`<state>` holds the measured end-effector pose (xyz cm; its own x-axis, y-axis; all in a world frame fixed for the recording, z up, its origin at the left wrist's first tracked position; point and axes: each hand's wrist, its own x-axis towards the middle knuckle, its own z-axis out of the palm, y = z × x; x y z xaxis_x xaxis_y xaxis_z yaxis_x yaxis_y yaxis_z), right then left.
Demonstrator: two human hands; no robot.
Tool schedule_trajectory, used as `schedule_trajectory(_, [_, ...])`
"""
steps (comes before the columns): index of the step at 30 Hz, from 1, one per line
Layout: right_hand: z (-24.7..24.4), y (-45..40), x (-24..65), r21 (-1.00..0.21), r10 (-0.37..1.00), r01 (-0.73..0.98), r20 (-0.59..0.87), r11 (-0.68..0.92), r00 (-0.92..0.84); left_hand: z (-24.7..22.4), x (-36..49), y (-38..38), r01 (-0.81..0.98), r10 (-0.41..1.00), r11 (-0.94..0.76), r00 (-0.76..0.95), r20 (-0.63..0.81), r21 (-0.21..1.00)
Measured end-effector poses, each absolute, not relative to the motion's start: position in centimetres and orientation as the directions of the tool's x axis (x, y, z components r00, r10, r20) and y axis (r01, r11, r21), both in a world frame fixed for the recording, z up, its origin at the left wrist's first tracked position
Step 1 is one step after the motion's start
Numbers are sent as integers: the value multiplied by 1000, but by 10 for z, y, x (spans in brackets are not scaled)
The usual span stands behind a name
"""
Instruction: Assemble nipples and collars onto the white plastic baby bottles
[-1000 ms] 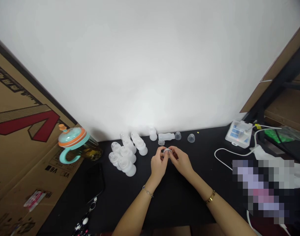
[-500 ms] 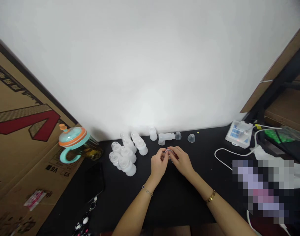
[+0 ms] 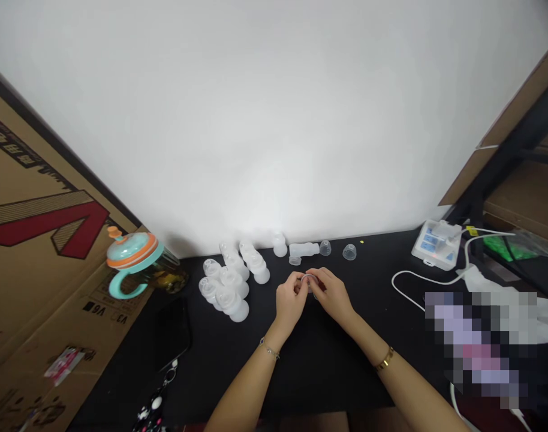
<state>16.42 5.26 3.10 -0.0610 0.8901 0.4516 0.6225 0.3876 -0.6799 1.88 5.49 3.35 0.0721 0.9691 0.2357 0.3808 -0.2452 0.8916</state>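
Between my two hands is a small clear round piece (image 3: 309, 278) with a ring-like rim, mostly covered by fingers. My left hand (image 3: 292, 302) pinches it from the left, and my right hand (image 3: 334, 298) closes on it from the right. Beyond my fingers lies a translucent baby bottle (image 3: 303, 249) on its side. In front of that is a small clear ring (image 3: 294, 261). Two clear dome caps (image 3: 325, 248) sit to its right. Left of it stands another small bottle (image 3: 280, 246). Several white baby bottles with clear domed tops (image 3: 231, 279) are grouped farther left.
A turquoise-lidded jug (image 3: 132, 255) stands by the cardboard box (image 3: 40, 240) at left. Nearby lies a dark phone (image 3: 172, 333) with a beaded strap. On the right are a white power strip (image 3: 437, 245), a loose white cable (image 3: 406, 273) and white crumpled material (image 3: 485, 282).
Hardly anything differs. Both hands keep the same hold on the clear round piece, with at most a tiny shift of the fingers; the bottles and caps are where they were.
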Motion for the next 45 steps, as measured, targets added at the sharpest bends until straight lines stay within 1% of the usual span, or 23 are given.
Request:
schedule_trajectory(7, [32,52,164,-678,890,624,452,388,-61,35,20,54,366,972,-234,70,225,901])
schedule_trajectory(16, [33,51,164,-736,908,573,418,360,-35,37,20,52,359,973,-220,19,228,907])
schedule_trajectory(23, [32,51,163,-729,904,568,422,383,-68,35,19,53,406,975,-220,68,211,887])
schedule_trajectory(30, [29,52,163,-689,891,604,448,400,-80,36,19,52,392,974,-226,92,207,892])
schedule_trajectory(39, [31,52,166,-663,884,632,460,401,-79,36,20,52,394,977,-211,51,208,894])
schedule_trajectory(45, [29,53,166,-650,882,645,465,401,-80,37,18,51,388,970,-240,69,232,890])
